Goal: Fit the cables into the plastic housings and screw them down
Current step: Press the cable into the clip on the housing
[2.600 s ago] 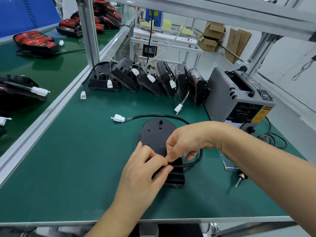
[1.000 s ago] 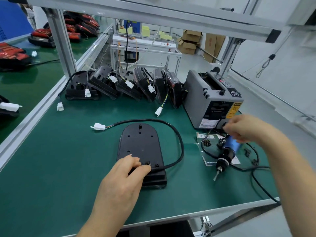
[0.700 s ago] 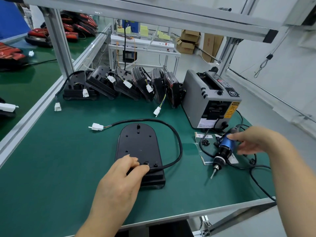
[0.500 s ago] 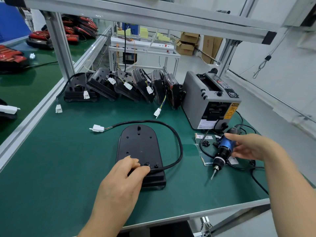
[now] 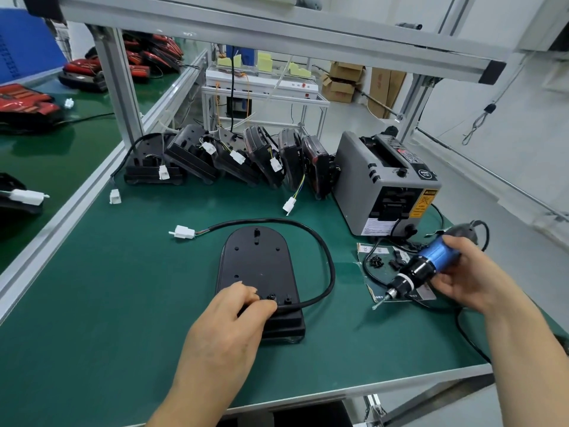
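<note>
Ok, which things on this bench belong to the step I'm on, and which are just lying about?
In the job: black housing, black cable with white connector, blue screwdriver in right hand, loose screws, left hand holding the cable.

Lying about: grey tape dispenser, row of other housings behind, red units on next bench, cardboard boxes.

We find the plastic housing (image 5: pixel 255 266) on the bench (image 5: pixel 117 303), more housings (image 5: pixel 234 158) ranged behind it, the tape dispenser (image 5: pixel 378 186) far right, screws (image 5: pixel 376 262) nearer.
</note>
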{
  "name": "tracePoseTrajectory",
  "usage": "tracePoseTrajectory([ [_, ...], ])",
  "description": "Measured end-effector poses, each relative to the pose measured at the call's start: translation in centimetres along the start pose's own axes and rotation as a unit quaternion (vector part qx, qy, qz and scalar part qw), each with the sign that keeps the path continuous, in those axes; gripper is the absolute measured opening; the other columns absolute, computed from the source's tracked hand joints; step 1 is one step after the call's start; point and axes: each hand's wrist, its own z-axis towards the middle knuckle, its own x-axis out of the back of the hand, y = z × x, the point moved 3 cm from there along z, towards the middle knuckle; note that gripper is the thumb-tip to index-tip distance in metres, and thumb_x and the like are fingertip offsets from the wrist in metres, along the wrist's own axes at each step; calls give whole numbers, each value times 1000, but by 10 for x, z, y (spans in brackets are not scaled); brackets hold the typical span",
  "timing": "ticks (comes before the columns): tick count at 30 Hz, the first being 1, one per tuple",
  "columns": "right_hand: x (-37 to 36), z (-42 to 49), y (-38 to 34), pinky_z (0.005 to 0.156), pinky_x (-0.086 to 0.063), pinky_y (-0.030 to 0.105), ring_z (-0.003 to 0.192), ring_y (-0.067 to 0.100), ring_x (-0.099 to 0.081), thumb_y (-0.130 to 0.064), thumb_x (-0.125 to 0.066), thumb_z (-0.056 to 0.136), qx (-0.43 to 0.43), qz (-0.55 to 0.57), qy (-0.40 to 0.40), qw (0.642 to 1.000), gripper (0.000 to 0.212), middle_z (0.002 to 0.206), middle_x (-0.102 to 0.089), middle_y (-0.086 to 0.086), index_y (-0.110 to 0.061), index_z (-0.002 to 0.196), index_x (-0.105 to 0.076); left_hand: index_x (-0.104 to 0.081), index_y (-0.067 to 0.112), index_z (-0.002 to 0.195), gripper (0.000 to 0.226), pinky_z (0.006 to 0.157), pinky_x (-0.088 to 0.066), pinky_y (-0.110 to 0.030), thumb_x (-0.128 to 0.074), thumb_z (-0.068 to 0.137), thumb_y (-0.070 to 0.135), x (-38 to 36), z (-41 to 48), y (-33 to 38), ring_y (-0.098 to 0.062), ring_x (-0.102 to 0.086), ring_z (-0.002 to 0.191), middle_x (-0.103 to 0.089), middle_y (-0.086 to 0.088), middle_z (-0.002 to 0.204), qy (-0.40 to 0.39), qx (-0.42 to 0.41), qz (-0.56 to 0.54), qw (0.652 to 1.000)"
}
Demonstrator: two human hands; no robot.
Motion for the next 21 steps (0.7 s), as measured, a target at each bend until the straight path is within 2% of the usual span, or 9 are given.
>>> tracePoseTrajectory([
  [2, -5, -4, -6, 74, -54, 34, 86, 20, -61, -36, -61, 85, 55, 102, 5, 993, 25, 94, -60, 4, -18, 101, -53, -71, 12, 86, 29, 58, -56, -37, -80, 65, -6, 0, 1, 1, -15, -57, 88, -55, 0, 80, 0, 2, 3, 1000],
  [5, -19, -11, -17, 83, -55, 44, 86, 20, -60, -38, -67, 80, 129, 240, 19, 962, 31, 94, -52, 3, -19, 99, -51, -70, 12, 85, 20, 58, -56, -36, -74, 74, -3, 1, 1, 1, -17, -60, 84, -54, 0, 81, 9, -4, 4, 1000],
  [8, -33, -16, -23, 78, -58, 45, 87, 31, -69, -39, -67, 79, 167, 313, 2, 935, 48, 97, -54, 10, -10, 112, -47, -69, 13, 86, 18, 57, -55, -37, -71, 75, -1, 1, 2, 1, -19, -62, 79, -53, 1, 83, 7, -3, 0, 1000],
  [10, -42, -19, -24, 74, -58, 38, 90, 30, -70, -40, -62, 83, 177, 327, -14, 928, 48, 101, -63, 14, -4, 111, -47, -69, 13, 86, 23, 56, -55, -38, -76, 72, -4, 2, 2, 1, -20, -62, 79, -53, 2, 83, 3, 5, -1, 1000],
  [13, -53, -26, -24, 68, -57, 28, 83, 20, -70, -38, -57, 85, 196, 337, -41, 920, 39, 105, -69, 12, -6, 105, -53, -69, 14, 86, 28, 57, -56, -38, -79, 69, -5, 1, 2, 1, -19, -62, 82, -53, 1, 83, -1, 4, -5, 1000],
  [16, -73, -36, -29, 59, -51, 21, 71, 13, -63, -35, -55, 85, 209, 327, -90, 917, 25, 91, -69, 3, -13, 95, -58, -68, 14, 86, 26, 58, -56, -38, -78, 71, -5, 2, 2, 2, -18, -63, 85, -54, 0, 82, 7, -2, -8, 1000],
  [21, -121, -62, -39, 55, -48, 22, 62, 13, -55, -31, -58, 83, 226, 307, -158, 911, 19, 75, -59, 1, -14, 89, -58, -70, 12, 84, 17, 60, -57, -37, -73, 74, -1, 2, 2, 2, -19, -63, 86, -55, -1, 82, 13, -8, -3, 1000],
])
